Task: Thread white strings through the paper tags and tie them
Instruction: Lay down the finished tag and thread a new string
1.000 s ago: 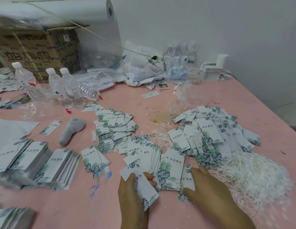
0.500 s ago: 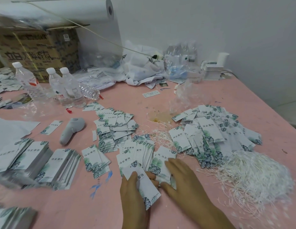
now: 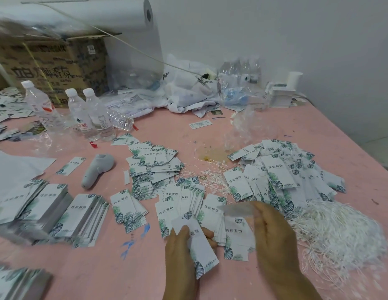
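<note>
Gripping a paper tag printed 纬宸服饰 in left hand, right hand pinching a blurred tag

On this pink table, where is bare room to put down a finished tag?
Bare pink table shows at the far middle, between the water bottles and the crumpled clear plastic. More lies near the front, between the stacked tags and the left hand. It is crowded from the loose tags across to the white strings.

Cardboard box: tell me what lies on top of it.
A white roll lies across the cardboard box, with crumpled clear plastic beside it. The box's inside is hidden.
</note>
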{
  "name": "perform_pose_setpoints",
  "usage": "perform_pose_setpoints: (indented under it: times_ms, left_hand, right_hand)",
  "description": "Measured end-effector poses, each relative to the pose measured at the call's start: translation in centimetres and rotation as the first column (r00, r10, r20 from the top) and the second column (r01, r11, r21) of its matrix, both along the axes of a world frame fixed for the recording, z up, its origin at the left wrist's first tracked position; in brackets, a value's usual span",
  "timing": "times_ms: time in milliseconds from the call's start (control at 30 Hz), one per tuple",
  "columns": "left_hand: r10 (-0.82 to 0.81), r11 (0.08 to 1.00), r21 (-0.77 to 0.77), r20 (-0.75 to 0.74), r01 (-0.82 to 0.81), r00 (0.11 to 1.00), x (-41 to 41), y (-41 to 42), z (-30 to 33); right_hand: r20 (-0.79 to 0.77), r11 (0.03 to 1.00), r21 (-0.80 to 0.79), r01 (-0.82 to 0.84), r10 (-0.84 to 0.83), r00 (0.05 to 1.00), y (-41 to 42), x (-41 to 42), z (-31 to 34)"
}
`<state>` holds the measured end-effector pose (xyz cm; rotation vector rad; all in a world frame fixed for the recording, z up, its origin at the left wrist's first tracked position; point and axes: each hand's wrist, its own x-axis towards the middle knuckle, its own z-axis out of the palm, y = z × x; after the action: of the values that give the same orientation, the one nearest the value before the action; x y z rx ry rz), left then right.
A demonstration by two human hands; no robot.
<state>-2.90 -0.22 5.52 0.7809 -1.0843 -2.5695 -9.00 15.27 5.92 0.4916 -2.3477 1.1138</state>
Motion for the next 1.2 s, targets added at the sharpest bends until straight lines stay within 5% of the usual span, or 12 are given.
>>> perform_pose_setpoints:
  times_ms: [133,267,433,533,667,800,1000,1200]
  left_hand:
    - [-0.099,0.992,0.072,-0.004,0.099,0.995,0.2,0.0,-0.1]
    - [-0.038,0.999,0.013,0.033,0.037,0.999,0.0,-0.1,-0.1]
    - [0.122,0.992,-0.021,0.064,-0.121,0.990,-0.1,-0.8,-0.3]
    - [0.287,0.956,-0.075,0.029,-0.284,0.958,0.0,-0.5,-0.3]
    - [0.360,0.926,-0.132,0.034,-0.353,0.932,-0.1,0.0,-0.7]
    - [0.377,0.913,-0.179,0.028,-0.366,0.926,-0.1,0.0,-0.8]
    - [0.365,0.917,-0.182,0.023,-0.355,0.931,-0.2,-0.1,-1.2]
    - [0.352,0.907,-0.238,-0.020,-0.347,0.936,-0.2,0.1,-1.7]
  right_hand:
    - [0.155,0.952,-0.292,0.096,-0.052,0.987,0.7,0.4,0.0]
    - [0.236,0.927,-0.363,0.091,-0.003,0.972,0.8,0.3,-0.5]
    - [0.290,0.983,-0.051,-0.174,0.181,0.940,-0.5,0.6,-1.4]
    - [0.344,0.933,0.257,-0.252,0.156,0.926,-1.0,0.1,-2.2]
    - [0.366,0.841,0.423,-0.338,0.182,0.913,-2.2,0.1,-2.4]
    - [0.426,0.779,0.497,-0.383,0.166,0.889,-3.4,0.0,-3.1]
    - [0.311,0.798,0.516,-0.312,0.165,0.936,-2.5,0.1,-2.9]
    - [0.389,0.836,0.350,-0.422,0.280,0.877,-1.7,0.5,-2.6]
